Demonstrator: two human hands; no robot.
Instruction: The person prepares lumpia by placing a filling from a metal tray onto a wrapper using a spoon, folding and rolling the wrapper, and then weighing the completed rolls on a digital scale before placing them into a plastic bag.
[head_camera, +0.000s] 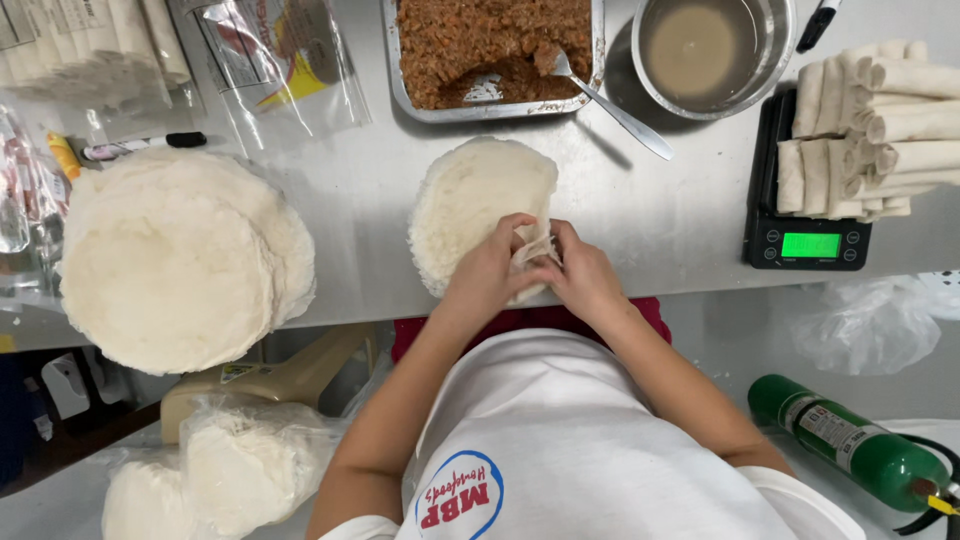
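Steel counter (660, 220), my two hands working a thin round wrapper.

Looking down from my head, the small stack of white wrappers (470, 200) lies at the counter's near edge, and my left hand (487, 275) and right hand (583, 278) meet over its near right rim, fingers (520, 232) pinched narrow on a crumpled fold of the top wrapper (533, 247), lifting it off the stack. A bigger wrapper pile (175, 260) sits well to the left. Beyond the stack is a metal tray of brown filling (480, 40) with a spoon (600, 95) in it, a bowl of cloudy liquid (705, 50) beside it, and finished rolls (870, 125) piled on a black scale (805, 240) at right.
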